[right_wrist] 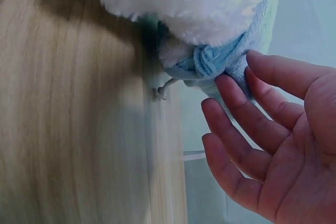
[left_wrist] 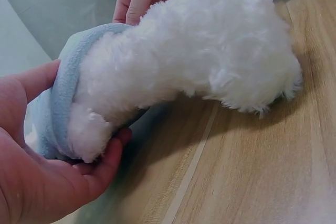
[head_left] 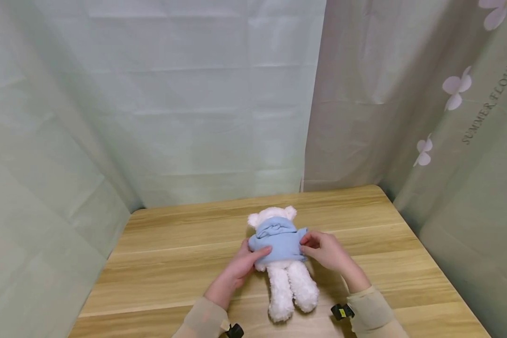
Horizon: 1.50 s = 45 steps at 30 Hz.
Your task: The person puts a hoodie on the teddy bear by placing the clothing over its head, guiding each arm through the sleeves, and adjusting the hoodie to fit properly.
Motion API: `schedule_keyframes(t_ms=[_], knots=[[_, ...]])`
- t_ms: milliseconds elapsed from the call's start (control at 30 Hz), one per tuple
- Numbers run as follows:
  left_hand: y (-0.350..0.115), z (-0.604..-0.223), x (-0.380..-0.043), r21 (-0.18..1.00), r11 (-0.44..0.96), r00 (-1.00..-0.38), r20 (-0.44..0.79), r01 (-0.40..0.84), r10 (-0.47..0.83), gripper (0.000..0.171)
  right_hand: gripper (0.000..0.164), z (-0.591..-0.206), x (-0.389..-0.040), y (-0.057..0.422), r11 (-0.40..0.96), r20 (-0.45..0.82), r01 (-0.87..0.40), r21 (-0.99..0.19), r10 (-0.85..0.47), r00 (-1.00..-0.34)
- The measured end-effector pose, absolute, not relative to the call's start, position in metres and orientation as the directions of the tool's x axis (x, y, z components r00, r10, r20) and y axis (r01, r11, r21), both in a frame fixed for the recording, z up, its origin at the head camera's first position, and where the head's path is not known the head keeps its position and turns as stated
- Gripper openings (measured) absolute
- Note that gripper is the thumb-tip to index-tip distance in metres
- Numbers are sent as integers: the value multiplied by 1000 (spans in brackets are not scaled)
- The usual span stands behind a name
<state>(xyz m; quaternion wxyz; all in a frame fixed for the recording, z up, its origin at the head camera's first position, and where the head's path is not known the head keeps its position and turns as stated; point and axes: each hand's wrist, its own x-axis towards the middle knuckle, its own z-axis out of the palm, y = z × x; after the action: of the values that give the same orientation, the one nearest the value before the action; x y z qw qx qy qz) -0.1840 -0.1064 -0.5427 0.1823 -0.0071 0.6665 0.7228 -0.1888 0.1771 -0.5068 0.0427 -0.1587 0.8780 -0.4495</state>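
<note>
A white plush toy bear [head_left: 305,286] lies on the wooden table, ears away from me and legs toward me. It wears a blue hoodie [head_left: 280,246], whose hood bunches below the ears; the bear's face is not visible. My left hand [head_left: 241,263] grips the bear's left-hand side, thumb on top of the hoodie and fingers underneath. A white fluffy paw [left_wrist: 89,132] pokes out beside those fingers in the left wrist view. On the other side, my right hand [head_left: 327,251] pinches the hoodie's blue fabric between thumb and forefinger, its other fingers loosely bent.
The wooden table [head_left: 173,272] has its back edge against a pale curtain [head_left: 194,117]. A flower-printed curtain [head_left: 460,188] hangs along the right side. A cord end [right_wrist: 161,93] dangles under the hoodie in the right wrist view. Black wrist cameras [head_left: 342,311] sit on both sleeves.
</note>
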Motion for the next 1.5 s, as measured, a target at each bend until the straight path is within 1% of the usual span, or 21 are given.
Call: schedule_keyframes(t_ms=[333,567,667,833,967,1133,1300,1433,1500], knots=[[-117,-538,-180,960,-75,-953,-257,-271,163,112,8,-506,-189,177,541,99,-291,-789,-355,-929],[-135,-533,-173,958,-74,-957,-268,-277,110,112,11,-506,-188,178,561,89,-271,-782,-331,-940],[-144,-529,-171,961,-56,-960,-264,-270,88,109,13,-506,-188,176,574,74,-253,-779,-316,-946],[-159,-523,-166,965,-36,-964,-258,-260,61,99,10,-504,-188,173,589,62,-235,-773,-299,-952],[-172,-517,-163,967,-26,-967,-250,-252,52,94,8,-502,-188,171,591,60,-233,-772,-297,-953],[-184,-509,-160,973,13,-973,-230,-230,29,92,9,-501,-188,169,592,57,-234,-771,-302,-952],[-194,-499,-158,978,78,-981,-192,-193,-23,90,11,-500,-186,168,593,49,-229,-772,-304,-951],[-202,-490,-156,978,133,-987,-152,-158,-57,88,12,-500,-185,168,595,45,-226,-771,-304,-952],[-205,-486,-156,973,183,-989,-127,-138,-72,87,13,-500,-185,167,594,47,-229,-771,-305,-951]])
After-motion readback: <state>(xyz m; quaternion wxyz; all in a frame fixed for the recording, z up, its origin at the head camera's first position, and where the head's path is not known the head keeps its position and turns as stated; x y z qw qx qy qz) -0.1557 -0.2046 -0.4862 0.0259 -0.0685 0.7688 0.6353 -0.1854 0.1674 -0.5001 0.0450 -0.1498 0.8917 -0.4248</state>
